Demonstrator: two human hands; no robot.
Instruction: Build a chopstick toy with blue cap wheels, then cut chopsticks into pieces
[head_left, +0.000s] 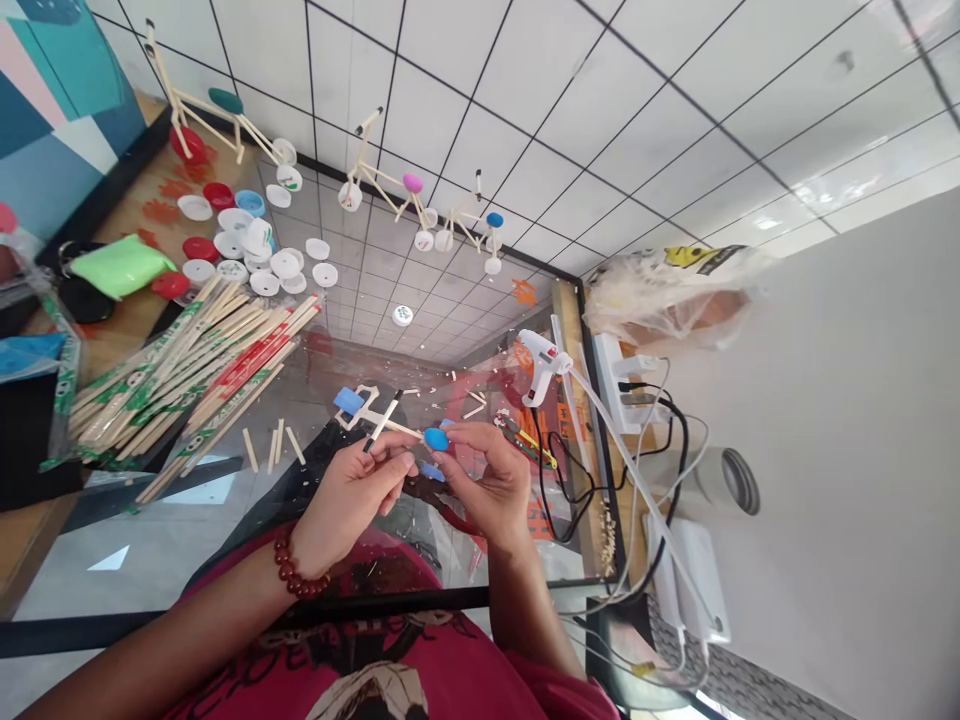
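My left hand [360, 485] is closed on a small stick frame [397, 428] made of pale wooden sticks, with a black-tipped crossbar [384, 420] at its left end. My right hand [486, 475] pinches a blue oval piece [436, 439] at the frame's right end. Whether the oval is fixed to the stick, I cannot tell. Just beyond my left hand lies a blue block [349, 400] beside a pale looped shape. A white glue gun [541, 362] rests on the glass tabletop [360, 330], up and right of my right hand.
Bundled wrapped chopsticks [187, 370] and bottle caps [259, 240] cover the left side. Short stick pieces [274, 445] lie nearer. Several stick models with cap wheels [375, 175] stand along the back edge. Black cable [566, 480] and a yellow cutter [544, 452] lie right.
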